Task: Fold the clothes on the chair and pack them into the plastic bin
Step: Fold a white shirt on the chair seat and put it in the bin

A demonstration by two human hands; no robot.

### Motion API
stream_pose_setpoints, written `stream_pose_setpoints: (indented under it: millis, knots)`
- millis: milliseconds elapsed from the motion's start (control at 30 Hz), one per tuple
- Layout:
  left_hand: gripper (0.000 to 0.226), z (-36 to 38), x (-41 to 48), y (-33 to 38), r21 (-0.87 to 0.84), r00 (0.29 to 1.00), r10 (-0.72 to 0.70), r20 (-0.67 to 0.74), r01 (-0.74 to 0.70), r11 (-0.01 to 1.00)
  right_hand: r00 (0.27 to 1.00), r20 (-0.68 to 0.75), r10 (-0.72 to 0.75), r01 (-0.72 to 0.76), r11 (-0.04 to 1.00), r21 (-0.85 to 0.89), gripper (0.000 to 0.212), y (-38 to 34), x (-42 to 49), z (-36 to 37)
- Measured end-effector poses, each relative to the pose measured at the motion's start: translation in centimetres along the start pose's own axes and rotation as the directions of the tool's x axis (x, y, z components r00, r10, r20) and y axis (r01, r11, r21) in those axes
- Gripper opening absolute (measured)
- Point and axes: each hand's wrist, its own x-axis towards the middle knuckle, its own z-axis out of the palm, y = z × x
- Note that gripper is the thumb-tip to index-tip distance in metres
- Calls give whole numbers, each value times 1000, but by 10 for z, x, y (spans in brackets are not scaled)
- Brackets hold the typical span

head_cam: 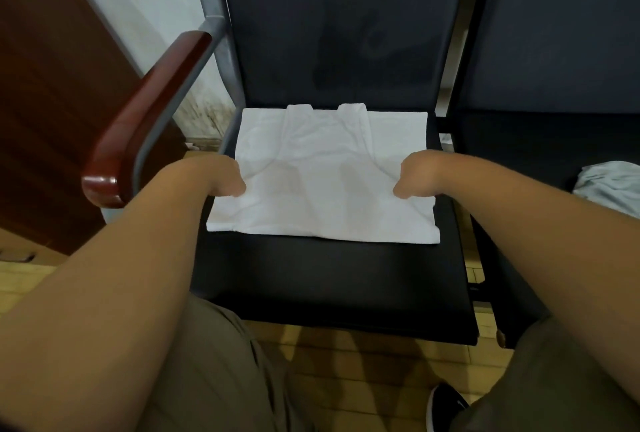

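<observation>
dark chair: centre of frame, black seat, grey back.
second dark chair: right edge, just beside the first.
white vest: laid flat on the first chair's seat, straps toward the backrest, sides folded in.
wooden armrest: left of the seat.
left hand, right hand: at the vest's side edges, each pinching it, fingers tucked under the cloth, thumb on top.
pale garment: crumpled on the second seat.
black shoe: bottom of frame.
</observation>
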Motion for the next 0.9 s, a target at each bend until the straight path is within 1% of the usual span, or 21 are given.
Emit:
stream_pose_setpoints:
  millis: [100,167,233,267,333,367,433,467,500,567,633,700,767,833,900]
  knots:
    - [26,-7,-11,0,-97,996,19,-83,-27,995,999,-39,28,-26,999,46,27,7,-1,-10]
    - [19,-7,-11,-2,-208,993,26,-115,-50,977,997,-74,30,-26,998,63,22,9,-1,-14]
    - [19,-7,-9,-8,-290,986,20,-166,-68,955,995,-104,11,-5,998,64,14,10,-2,-17]
    - [22,-6,-8,-9,-303,983,14,-182,-69,950,994,-111,4,-1,999,33,20,11,-2,-18]
    - [35,-4,-5,-11,-261,985,28,-168,-72,963,998,-64,-8,3,997,-74,30,12,0,-15]
    - [45,-3,-5,-11,-218,991,36,-131,-64,974,1000,-28,1,-5,990,-142,29,12,2,-13]
    - [57,-1,-5,-9,-128,996,32,-81,-42,991,1000,1,25,-24,972,-233,15,14,9,-4]
    - [59,-1,-4,-8,-91,996,26,-83,-33,995,999,-22,27,-31,972,-232,8,15,12,-2]
    - [57,-2,-5,-6,-53,995,29,-99,-34,998,998,-49,35,-44,978,-204,9,14,13,-1]
    - [50,-4,-5,-1,-4,988,67,-143,-68,998,993,-116,10,-23,994,-110,15,9,10,-2]
    - [44,-6,-6,5,-13,981,128,-149,-131,991,985,-171,-33,33,999,-5,19,0,6,-2]
    - [31,-6,-8,13,-117,975,182,-127,-197,973,978,-179,-104,122,989,89,23,-10,1,0]
    - [20,-6,-11,23,-244,963,265,-48,-269,932,975,-149,-162,185,971,154,30,-21,-6,4]
    - [20,-3,-18,34,-349,936,345,70,-301,887,969,-129,-211,230,960,162,31,-31,-15,9]
    - [22,0,-26,44,-383,907,392,158,-310,870,969,-99,-227,239,962,132,34,-37,-17,14]
